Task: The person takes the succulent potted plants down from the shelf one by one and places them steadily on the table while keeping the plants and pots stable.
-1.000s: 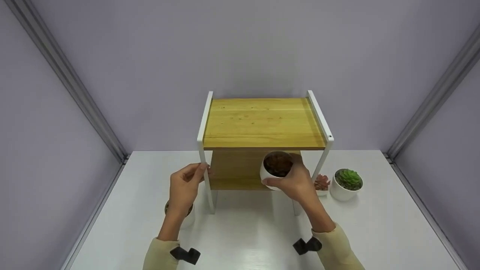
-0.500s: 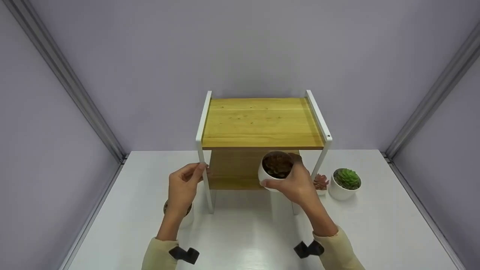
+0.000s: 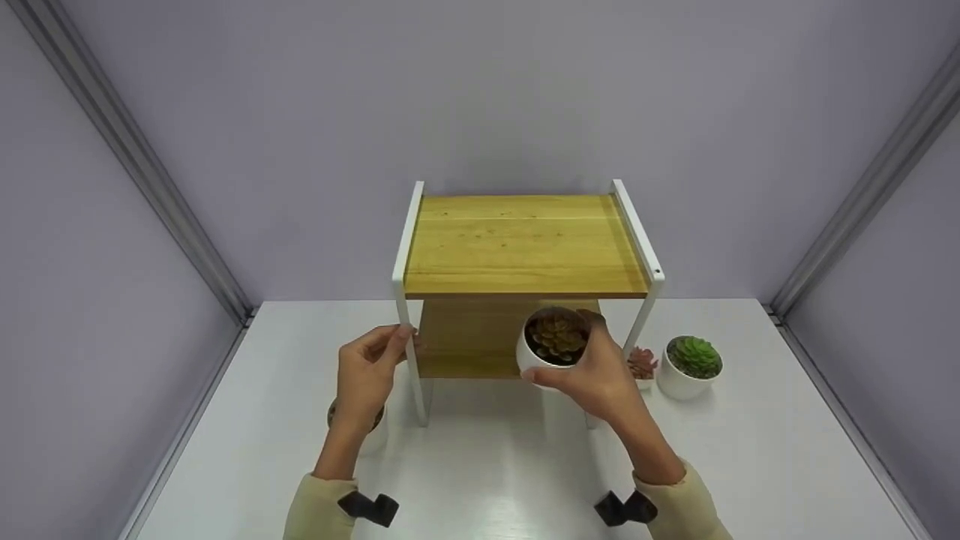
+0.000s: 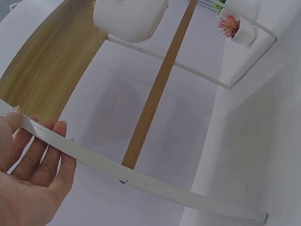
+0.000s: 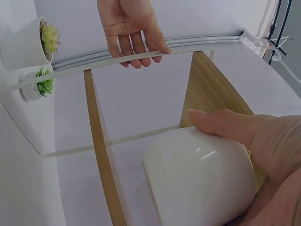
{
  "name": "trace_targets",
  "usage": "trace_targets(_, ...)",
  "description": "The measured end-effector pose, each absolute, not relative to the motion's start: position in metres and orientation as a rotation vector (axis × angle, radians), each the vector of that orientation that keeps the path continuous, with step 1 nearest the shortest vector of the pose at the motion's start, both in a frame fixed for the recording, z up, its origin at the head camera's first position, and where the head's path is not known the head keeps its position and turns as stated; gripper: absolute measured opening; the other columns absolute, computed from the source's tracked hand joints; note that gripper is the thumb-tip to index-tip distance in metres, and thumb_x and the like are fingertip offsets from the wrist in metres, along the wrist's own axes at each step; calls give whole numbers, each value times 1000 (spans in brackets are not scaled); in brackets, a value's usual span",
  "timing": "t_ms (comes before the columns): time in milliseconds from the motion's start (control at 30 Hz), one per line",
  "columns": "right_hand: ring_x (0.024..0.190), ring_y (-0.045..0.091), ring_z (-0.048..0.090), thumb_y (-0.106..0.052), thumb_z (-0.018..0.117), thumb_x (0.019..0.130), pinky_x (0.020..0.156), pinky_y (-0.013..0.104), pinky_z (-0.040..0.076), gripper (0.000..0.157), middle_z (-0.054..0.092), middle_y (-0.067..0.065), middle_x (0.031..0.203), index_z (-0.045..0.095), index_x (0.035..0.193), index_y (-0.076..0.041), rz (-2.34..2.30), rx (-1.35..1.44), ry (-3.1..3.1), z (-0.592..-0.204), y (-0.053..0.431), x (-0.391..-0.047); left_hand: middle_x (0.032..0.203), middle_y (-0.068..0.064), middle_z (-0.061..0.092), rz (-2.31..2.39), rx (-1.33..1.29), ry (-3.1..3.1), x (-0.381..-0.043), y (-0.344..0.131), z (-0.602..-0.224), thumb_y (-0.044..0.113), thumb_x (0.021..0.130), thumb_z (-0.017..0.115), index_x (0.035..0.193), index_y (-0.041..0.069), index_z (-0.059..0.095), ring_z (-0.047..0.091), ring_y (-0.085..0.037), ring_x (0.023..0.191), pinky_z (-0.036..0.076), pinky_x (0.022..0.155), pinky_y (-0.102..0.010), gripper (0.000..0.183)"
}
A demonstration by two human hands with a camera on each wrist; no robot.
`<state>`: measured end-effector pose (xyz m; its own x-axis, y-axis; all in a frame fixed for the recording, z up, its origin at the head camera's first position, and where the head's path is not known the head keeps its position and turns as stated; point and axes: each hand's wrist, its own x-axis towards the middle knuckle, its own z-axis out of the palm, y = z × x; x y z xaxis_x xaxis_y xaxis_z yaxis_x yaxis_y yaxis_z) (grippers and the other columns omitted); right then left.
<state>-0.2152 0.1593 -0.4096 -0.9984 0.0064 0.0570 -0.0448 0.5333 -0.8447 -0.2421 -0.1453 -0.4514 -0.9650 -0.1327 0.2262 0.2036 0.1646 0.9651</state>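
Observation:
My right hand (image 3: pixel 604 379) grips a white round pot (image 3: pixel 529 366) holding a brownish succulent (image 3: pixel 556 336), thumb on the near side. The pot is in front of the lower board of a two-tier wooden shelf (image 3: pixel 525 244) with white side frames, just below the top board's front edge. In the right wrist view the pot's smooth white side (image 5: pixel 202 174) faces the camera and its plant is mostly hidden. My left hand (image 3: pixel 366 375) holds the shelf's front left post (image 3: pixel 418 390); the left wrist view has its fingers (image 4: pixel 42 162) curled round the white bar.
Right of the shelf stand a white pot with a green succulent (image 3: pixel 696 356) and a smaller one with a red succulent (image 3: pixel 642 364). Another white pot (image 3: pixel 379 439) is partly hidden behind my left wrist. Grey panels enclose the white table (image 3: pixel 480 480).
My right hand has drawn the pot slightly down and toward me, its opening tipped more into view so the succulent shows better. My left hand stays on the post.

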Motion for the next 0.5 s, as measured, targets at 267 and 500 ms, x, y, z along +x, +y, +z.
trace_targets(267,146,38,48,-38,100,70,121,61,40,118,48,19,155,30,159,-4,1507,32,-2718,-408,162,-207,113,-24,77,-1888,-92,-2165,-243,-145,-452,28,104,68,113,1,78,75,-36,111,63,94,-31,30)
trace_targets(500,143,37,52,-43,99,69,118,61,43,117,52,17,152,32,159,-7,1497,25,-2746,-408,165,-198,112,-24,77,-1888,-82,-2160,-243,-144,-451,27,104,68,111,1,78,75,-37,110,63,93,-30,29)
